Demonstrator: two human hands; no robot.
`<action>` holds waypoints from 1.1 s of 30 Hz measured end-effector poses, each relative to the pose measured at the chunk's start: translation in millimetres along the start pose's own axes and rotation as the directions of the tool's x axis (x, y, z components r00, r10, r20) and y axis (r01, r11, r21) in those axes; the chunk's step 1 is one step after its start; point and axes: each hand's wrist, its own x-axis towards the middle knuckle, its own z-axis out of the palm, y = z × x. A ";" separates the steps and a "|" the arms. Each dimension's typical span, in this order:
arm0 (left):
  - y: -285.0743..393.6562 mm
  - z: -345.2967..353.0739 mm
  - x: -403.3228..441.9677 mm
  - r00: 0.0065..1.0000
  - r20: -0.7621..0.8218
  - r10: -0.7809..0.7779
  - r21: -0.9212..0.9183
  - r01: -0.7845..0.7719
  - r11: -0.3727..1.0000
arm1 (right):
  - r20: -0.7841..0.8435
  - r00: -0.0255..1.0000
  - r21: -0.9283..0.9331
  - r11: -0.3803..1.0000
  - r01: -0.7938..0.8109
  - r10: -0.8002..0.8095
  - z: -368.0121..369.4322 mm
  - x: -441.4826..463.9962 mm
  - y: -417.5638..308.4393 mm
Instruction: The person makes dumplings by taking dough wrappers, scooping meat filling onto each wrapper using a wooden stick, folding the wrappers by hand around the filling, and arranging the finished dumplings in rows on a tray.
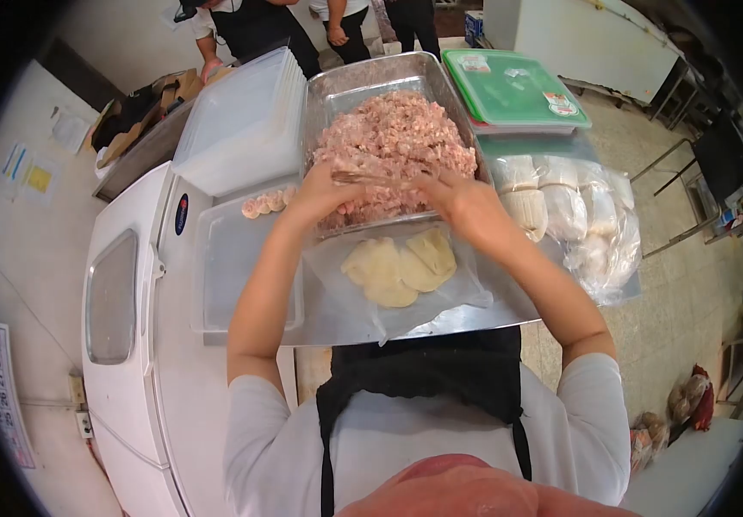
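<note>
Both of my hands are over a deep metal tray (323, 88) heaped with pinkish ground meat (406, 121). My left hand (324, 188) is at the near left of the heap and my right hand (456, 198) at the near right, their fingertips turned toward each other. Between them is a thin, brownish strip (376, 179), too blurred to identify; I cannot make out whether the fingers grip it. Just below the tray, pale yellow round wrappers (380, 271) lie on clear plastic. A short row of small meat-filled pieces (268, 202) sits on a translucent tray (246, 297) at the left.
Stacked translucent trays (238, 125) stand at the back left. A green lid (513, 86) is at the back right, above bagged stacks of pale wrappers (591, 211). A white freezer (117, 293) is at the left. Other people (259, 34) stand beyond the table.
</note>
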 end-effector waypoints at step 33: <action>16.7 -7.6 -33.9 0.981 0.047 0.189 -0.002 -0.189 0.982 | 0.162 0.981 0.389 0.906 -0.163 0.107 -45.0 4.1 20.4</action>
